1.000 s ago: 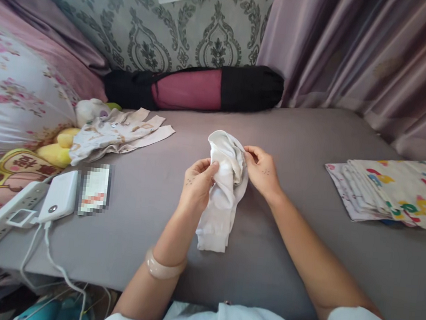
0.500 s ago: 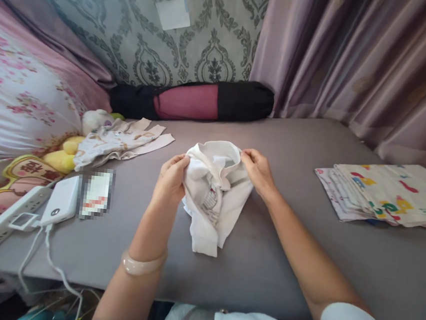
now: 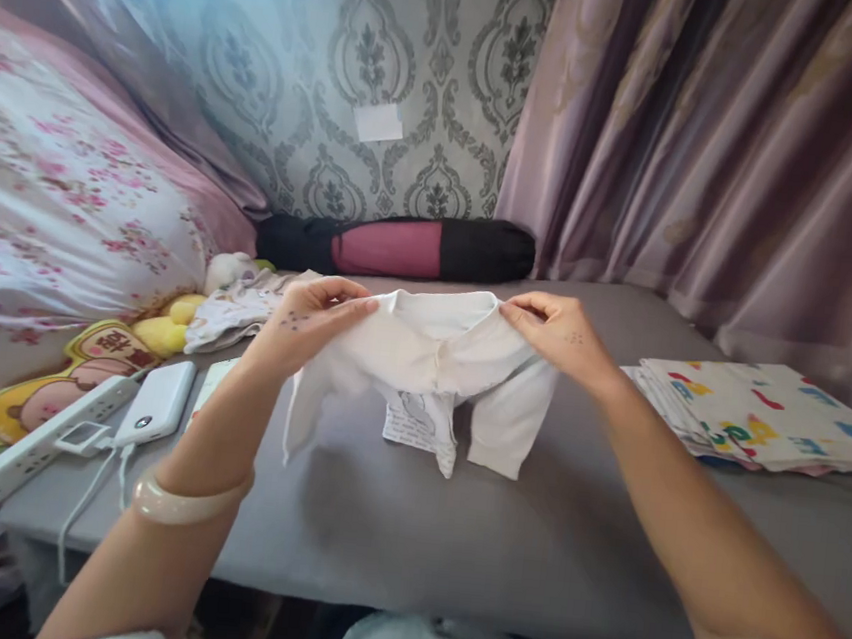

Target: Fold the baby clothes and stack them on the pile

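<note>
A small white baby shirt [image 3: 423,354] hangs spread between my two hands above the grey bed surface. Its neckline faces up, the sleeves droop to both sides, and a grey printed patch shows at the lower middle. My left hand [image 3: 313,319] pinches the left shoulder beside the collar; a pale bangle [image 3: 190,500] circles that wrist. At the opposite shoulder, the thumb and fingers of my right hand [image 3: 556,332] grip the fabric.
Folded printed cloths [image 3: 771,413] are stacked at the right. Along the left lie a power strip [image 3: 29,447], a white power bank [image 3: 157,402] with cables, plush toys [image 3: 173,325] and a patterned garment [image 3: 235,311]. A black and pink rolled bag [image 3: 395,246] rests against the wall.
The shirt has gone from bunched to stretched out and hanging, as both hands moved apart, the left outward to the left and the right outward to the right. The view has tilted up.
</note>
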Available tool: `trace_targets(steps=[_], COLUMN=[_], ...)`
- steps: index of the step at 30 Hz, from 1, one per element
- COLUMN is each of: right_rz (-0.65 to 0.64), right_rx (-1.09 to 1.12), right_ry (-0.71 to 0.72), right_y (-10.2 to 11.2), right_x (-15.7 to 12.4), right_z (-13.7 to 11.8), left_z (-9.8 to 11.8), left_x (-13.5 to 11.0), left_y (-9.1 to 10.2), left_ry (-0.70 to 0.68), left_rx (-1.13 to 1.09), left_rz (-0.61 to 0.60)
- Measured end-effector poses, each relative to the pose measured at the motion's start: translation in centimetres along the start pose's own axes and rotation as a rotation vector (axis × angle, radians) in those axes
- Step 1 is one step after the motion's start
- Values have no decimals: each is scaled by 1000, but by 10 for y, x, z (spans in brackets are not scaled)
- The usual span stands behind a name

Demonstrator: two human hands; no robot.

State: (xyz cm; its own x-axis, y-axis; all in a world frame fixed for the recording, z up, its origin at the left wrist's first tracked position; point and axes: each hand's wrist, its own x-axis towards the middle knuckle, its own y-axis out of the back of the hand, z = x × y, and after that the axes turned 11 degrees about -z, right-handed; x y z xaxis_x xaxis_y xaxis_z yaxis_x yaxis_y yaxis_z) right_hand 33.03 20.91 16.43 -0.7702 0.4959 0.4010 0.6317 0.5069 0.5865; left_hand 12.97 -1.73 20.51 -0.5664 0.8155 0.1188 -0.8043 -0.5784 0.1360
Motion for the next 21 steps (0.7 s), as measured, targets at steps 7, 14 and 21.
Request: trace_targets(steps=[7,14,21], right_rz=[-55,-126,28], right_rx=[28,0,-8], right_ry=[59,50,126], right_y=[51,75,86], right_x=[-3,4,15], right_z=[-38,-46,-43], left_z=[36,56,61], left_x=[2,17,28], left_y=[9,4,-14], left_ry=[-138,-541,-462], left_rx=[154,466,393], left_rz=[-127,29,21])
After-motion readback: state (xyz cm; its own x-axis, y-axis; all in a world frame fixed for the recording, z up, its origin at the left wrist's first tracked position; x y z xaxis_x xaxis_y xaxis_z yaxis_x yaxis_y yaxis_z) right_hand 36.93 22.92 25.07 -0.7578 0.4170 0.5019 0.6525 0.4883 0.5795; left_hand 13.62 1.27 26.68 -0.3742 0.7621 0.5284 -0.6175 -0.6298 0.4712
